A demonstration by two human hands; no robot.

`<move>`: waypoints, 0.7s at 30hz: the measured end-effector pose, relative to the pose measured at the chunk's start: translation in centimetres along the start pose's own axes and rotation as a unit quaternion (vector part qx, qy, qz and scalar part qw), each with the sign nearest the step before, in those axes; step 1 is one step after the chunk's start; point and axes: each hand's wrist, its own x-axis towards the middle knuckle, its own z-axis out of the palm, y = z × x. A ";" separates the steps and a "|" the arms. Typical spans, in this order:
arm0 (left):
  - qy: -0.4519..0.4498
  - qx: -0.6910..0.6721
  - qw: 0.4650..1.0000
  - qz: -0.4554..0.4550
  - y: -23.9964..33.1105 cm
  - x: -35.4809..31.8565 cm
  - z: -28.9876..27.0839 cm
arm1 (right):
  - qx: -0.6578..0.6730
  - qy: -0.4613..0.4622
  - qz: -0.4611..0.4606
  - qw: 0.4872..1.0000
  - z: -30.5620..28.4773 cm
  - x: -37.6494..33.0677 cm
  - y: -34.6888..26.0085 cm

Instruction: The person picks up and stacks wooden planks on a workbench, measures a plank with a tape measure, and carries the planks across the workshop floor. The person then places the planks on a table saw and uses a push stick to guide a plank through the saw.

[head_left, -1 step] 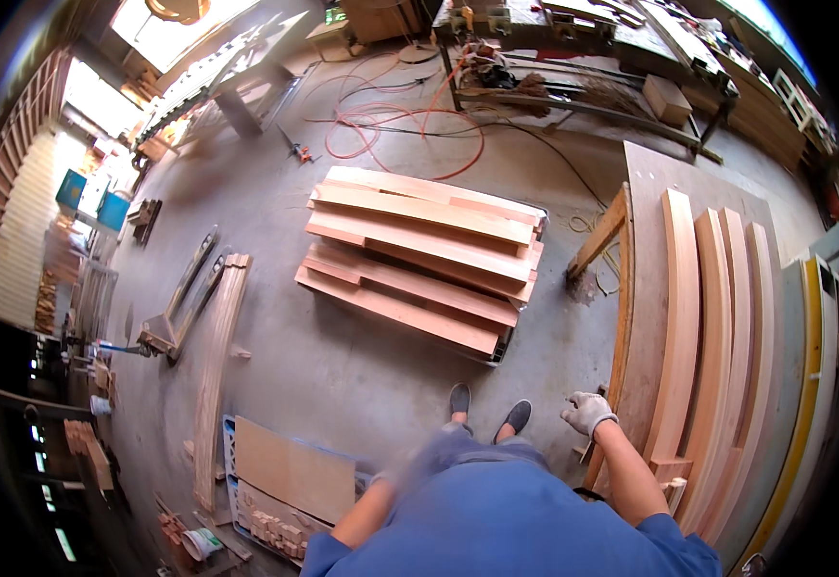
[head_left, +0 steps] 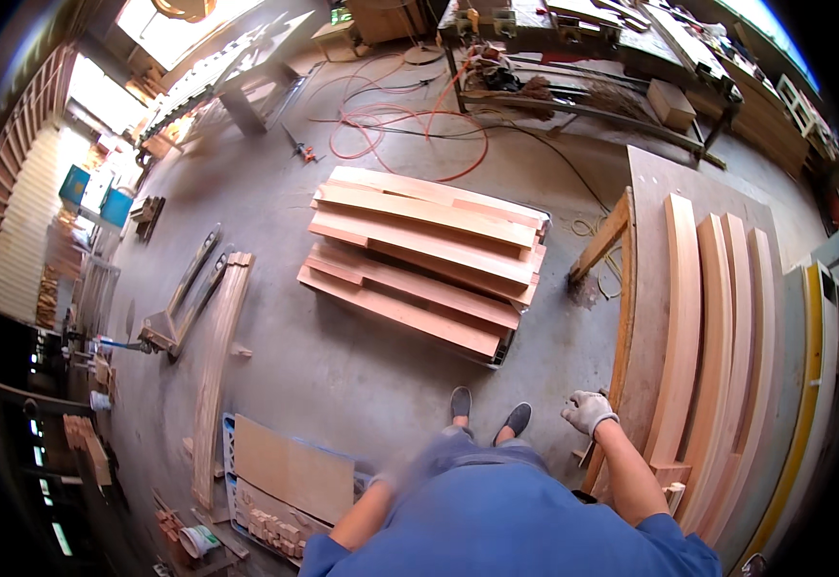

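Observation:
My right hand (head_left: pixel 590 412), in a pale work glove, hangs beside the near left edge of a plywood-topped workbench (head_left: pixel 646 288). Its fingers are loosely bent and apart, with nothing visible in them. Low by my left hip, my left hand (head_left: pixel 388 473) is smeared and partly lost against my clothing, so its fingers cannot be made out. Several long planks (head_left: pixel 681 317) lie lengthwise on the bench to my right. In front of my feet stands a low stack of planed boards (head_left: pixel 419 255), apart from both hands.
A pallet jack (head_left: pixel 184 298) stands on the left, near a long stack of wood strips (head_left: pixel 222 385). Close on my left sits a blue crate or pallet (head_left: pixel 230 462) with a brown panel (head_left: pixel 290 466) and small wood blocks. Orange hose (head_left: pixel 485 144) coils across the floor ahead, before a cluttered workbench (head_left: pixel 573 101).

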 end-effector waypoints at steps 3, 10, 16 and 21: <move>0.026 -0.081 0.991 -0.099 -6.6 1.8 7.5 | -0.008 -0.006 -0.017 1.000 -1.8 0.8 -2.0; 0.046 -0.193 0.961 -0.192 -4.6 0.2 5.7 | -0.027 -0.038 -0.054 0.997 1.9 1.0 -6.3; 0.111 -0.236 0.948 -0.182 -8.6 -1.7 4.6 | -0.075 -0.144 -0.115 0.980 5.5 -1.8 -17.1; 0.147 -0.285 0.934 -0.157 -16.9 -3.4 5.3 | -0.101 -0.135 -0.161 0.972 10.3 -0.7 -25.0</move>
